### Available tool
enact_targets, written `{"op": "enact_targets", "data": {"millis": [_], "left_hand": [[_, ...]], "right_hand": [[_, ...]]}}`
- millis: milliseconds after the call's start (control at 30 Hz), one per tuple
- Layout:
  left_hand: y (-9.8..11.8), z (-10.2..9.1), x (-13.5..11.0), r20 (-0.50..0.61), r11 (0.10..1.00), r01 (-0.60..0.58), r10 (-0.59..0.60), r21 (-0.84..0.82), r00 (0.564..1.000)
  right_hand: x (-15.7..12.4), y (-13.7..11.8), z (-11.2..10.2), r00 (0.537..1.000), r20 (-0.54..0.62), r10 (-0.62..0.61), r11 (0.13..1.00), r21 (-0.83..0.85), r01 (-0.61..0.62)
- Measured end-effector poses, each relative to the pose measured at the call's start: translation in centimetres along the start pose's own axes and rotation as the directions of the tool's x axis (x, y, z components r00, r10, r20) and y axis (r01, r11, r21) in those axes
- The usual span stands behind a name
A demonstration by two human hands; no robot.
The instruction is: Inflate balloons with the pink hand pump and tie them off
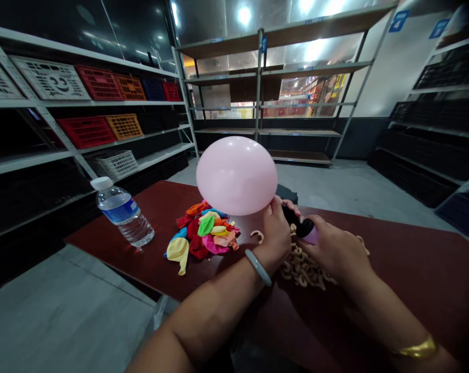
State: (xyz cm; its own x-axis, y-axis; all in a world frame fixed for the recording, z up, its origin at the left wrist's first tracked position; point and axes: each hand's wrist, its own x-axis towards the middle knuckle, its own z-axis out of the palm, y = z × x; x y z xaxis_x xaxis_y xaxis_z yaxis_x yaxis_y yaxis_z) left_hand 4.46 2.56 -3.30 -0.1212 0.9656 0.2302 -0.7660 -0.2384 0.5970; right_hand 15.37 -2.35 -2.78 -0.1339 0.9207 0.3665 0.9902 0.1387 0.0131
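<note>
A blown-up pink balloon [236, 176] stands above the table, its neck side toward my left hand [275, 235]. That hand is closed at the balloon's lower right edge; the neck itself is hidden by the fingers. My right hand [337, 254] is wrapped round a purple and black balloon pump [307, 231], whose black end points toward my left hand. Fingertips show behind a black part between the hands. Beneath my hands lies a heap of small tan curled pieces [302, 267]. Left of it is a pile of flat, colourful balloons [205, 233].
A water bottle [121, 212] with a white cap stands on the left of the dark red table [409, 259]. Shelves with plastic crates [89, 132] line the left side. A metal rack [260, 83] stands at the back, and dark shelving [432, 124] is on the right.
</note>
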Motion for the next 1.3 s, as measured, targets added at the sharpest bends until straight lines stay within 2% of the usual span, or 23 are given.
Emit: {"op": "enact_targets", "data": {"millis": [100, 200, 267, 367, 467, 567, 667, 833, 933, 1100, 1300], "left_hand": [[1.7, -0.4, 1.5, -0.010, 0.998, -0.050, 0.050, -0.027, 0.999], [4.0, -1.6, 3.4, -0.096, 0.991, -0.126, 0.121, -0.052, 0.988], [5.3, -2.6, 4.6, -0.179, 0.980, -0.195, 0.187, -0.026, 0.966], [6.1, -3.8, 5.6, -0.246, 0.980, -0.196, 0.184, -0.025, 0.951], [5.2, -4.1, 5.6, -0.259, 0.984, -0.162, 0.139, -0.071, 0.956], [3.3, -3.4, 4.8, -0.270, 0.988, -0.109, 0.077, -0.107, 0.960], [1.4, -2.3, 3.3, -0.253, 0.992, -0.041, 0.009, -0.122, 0.967], [-1.0, -0.7, 0.5, -0.200, 0.996, 0.020, -0.037, -0.090, 0.979], [-1.5, -0.4, -0.2, -0.229, 0.997, 0.040, -0.055, -0.072, 0.972], [-1.4, -0.7, 0.1, -0.270, 1.000, 0.022, -0.026, -0.016, 0.963], [-1.5, -1.4, 0.3, -0.219, 0.999, 0.011, -0.001, 0.045, 0.976]], "right_hand": [[0.2, 0.3, 0.0, 1.000, 0.019, 0.000, 0.999, 0.048, 0.000], [0.5, 1.1, 0.3, 0.998, 0.044, -0.034, 0.995, 0.091, 0.030], [0.6, 1.8, 0.5, 0.997, 0.055, -0.063, 0.994, 0.096, 0.057], [0.6, 2.7, 0.6, 0.994, 0.057, -0.092, 0.995, 0.052, 0.089], [0.4, 3.1, 0.5, 0.994, 0.021, -0.109, 0.994, -0.017, 0.110], [0.1, 2.9, 0.3, 0.994, -0.006, -0.113, 0.992, -0.054, 0.112], [-0.1, 2.3, 0.4, 0.994, -0.018, -0.105, 0.992, -0.072, 0.103], [-0.1, 1.5, 0.2, 0.991, -0.008, -0.137, 0.990, -0.044, 0.136], [-0.2, 1.3, 0.0, 0.989, 0.007, -0.146, 0.989, -0.017, 0.146], [-0.1, 1.1, 0.1, 0.990, 0.015, -0.143, 0.990, 0.006, 0.143], [0.2, 1.0, 0.8, 0.996, 0.014, -0.093, 0.993, 0.076, 0.092]]}}
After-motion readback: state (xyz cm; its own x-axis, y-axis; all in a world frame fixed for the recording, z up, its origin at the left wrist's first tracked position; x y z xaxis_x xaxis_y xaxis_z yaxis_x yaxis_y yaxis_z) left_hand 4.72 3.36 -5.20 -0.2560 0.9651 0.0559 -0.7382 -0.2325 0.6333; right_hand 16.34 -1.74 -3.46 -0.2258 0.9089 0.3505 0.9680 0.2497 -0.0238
